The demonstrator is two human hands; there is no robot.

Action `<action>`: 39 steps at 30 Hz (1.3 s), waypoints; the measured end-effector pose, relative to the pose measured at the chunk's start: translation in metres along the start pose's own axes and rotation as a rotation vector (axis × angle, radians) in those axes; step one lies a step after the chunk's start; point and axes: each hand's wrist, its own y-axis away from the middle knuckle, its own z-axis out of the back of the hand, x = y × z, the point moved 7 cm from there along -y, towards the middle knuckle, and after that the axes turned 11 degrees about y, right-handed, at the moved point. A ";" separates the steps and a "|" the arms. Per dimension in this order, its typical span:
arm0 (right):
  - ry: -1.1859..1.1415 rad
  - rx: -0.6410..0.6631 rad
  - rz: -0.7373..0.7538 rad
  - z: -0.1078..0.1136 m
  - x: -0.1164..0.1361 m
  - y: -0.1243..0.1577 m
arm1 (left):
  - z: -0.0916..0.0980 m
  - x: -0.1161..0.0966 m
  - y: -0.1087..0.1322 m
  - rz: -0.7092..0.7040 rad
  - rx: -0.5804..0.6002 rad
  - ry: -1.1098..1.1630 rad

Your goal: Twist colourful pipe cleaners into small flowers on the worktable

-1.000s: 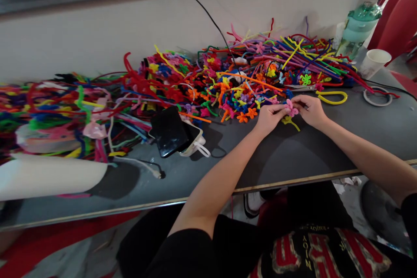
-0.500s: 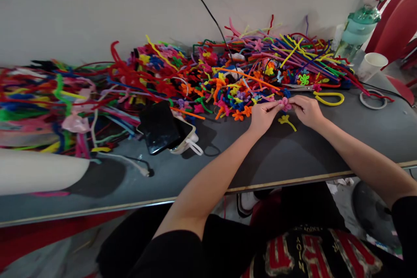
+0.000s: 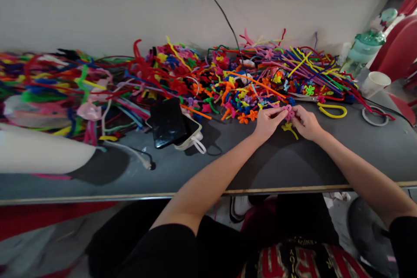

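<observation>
Between my two hands is a small pink pipe-cleaner flower [image 3: 288, 112], its loops showing above the fingertips. My left hand [image 3: 269, 124] pinches it from the left, thumb and forefinger pressed together. From the other side, the fingers of my right hand [image 3: 306, 122] close on it too. Just below, a yellow pipe-cleaner piece [image 3: 289, 129] with a short stem lies on the dark table [image 3: 260, 160]. Partly hidden in the pile behind my hands are scissors [image 3: 304, 97], with a yellow loop handle [image 3: 332, 111] to the right.
A long heap of coloured pipe cleaners [image 3: 182, 67] runs along the wall. To the left lie a black phone [image 3: 167, 124], a white cable [image 3: 137, 154] and a white roll [image 3: 42, 150]. A paper cup [image 3: 376, 83], tape ring [image 3: 374, 116] and green bottle [image 3: 363, 52] stand at right.
The view has tilted up and shifted left, so things appear lower on the wall side and farther right. Both hands still hold the pink flower, whose loops now face the camera more.
</observation>
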 end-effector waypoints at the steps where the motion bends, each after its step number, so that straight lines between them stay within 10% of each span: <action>1: -0.074 0.024 -0.014 -0.005 -0.001 0.001 | 0.001 0.001 -0.001 -0.005 -0.001 -0.009; 8: -0.314 -0.095 -0.212 -0.012 -0.021 -0.003 | 0.002 -0.003 -0.005 -0.072 0.073 -0.118; 23: -0.335 -0.146 -0.131 -0.005 -0.022 -0.009 | 0.001 0.002 -0.003 -0.066 0.090 -0.115; 39: -0.621 0.057 -0.243 -0.007 -0.032 -0.011 | -0.006 0.024 0.005 0.303 -0.038 0.330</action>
